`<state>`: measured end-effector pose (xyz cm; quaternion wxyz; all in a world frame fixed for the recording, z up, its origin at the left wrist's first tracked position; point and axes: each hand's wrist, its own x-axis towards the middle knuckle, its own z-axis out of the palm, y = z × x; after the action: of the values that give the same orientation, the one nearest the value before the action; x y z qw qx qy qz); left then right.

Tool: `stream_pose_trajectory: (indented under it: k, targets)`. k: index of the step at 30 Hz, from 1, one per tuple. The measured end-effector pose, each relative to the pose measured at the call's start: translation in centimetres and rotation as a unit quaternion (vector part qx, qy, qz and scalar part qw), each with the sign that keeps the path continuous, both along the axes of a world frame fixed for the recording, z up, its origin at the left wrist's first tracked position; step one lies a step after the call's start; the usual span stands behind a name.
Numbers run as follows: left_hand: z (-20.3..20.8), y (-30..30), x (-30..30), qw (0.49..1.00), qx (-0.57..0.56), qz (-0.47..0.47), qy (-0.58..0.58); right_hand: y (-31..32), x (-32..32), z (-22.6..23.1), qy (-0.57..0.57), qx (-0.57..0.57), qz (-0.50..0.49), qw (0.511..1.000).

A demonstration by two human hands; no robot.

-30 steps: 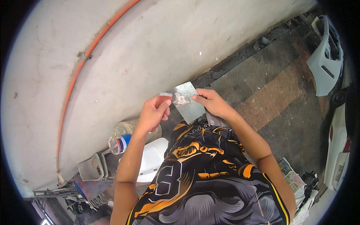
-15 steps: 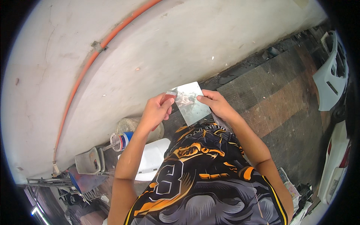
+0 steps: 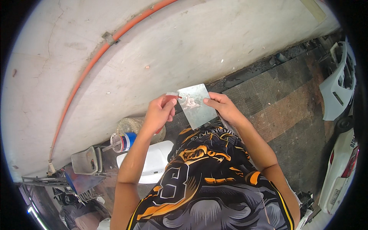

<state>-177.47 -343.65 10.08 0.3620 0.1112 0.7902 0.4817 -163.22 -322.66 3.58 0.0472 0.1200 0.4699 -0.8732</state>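
Observation:
My left hand point(image 3: 160, 113) grips a red scraper point(image 3: 168, 99) with a pale grey edge, fingers wrapped round it. Most of its length is hidden by the fingers; a bit of red shows below the hand. Just right of it, my right hand point(image 3: 224, 107) pinches the right side of a flat, greyish rectangular plate point(image 3: 203, 115), thumb on top and fingers underneath. A smeared heap of pale pinkish putty point(image 3: 190, 102) lies on the plate's upper left. The scraper's edge is close to the plate's left corner; whether they touch I cannot tell.
A whitish wall point(image 3: 126, 84) with an orange pipe point(image 3: 90, 65) rises ahead. At lower left are a blue-and-white can point(image 3: 124, 142), a white panel point(image 3: 155, 159) and a grey tub point(image 3: 85, 161). Textured mats point(image 3: 276, 99), a pale bumper point(image 3: 337, 88) and a white car point(image 3: 341, 174) are at right.
The view has shifted a little. The scraper's edge has tilted slightly and a small red tip shows beside the plate. The putty is in plainer view; both grips are unchanged.

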Motion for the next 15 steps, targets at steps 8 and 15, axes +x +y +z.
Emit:
stream_pose_trajectory:
  k: [8, 15]
  targets:
    - [0.3, -1.0, -0.1, 0.999, 0.051, -0.017, 0.005, -0.4, -0.1, -1.0, -0.013, 0.031, 0.004, 0.999]
    - [-0.8, -0.7, 0.2, 1.0, 0.001, -0.021, -0.009, -0.5, 0.1, -1.0, -0.019, 0.051, 0.004, 0.998]
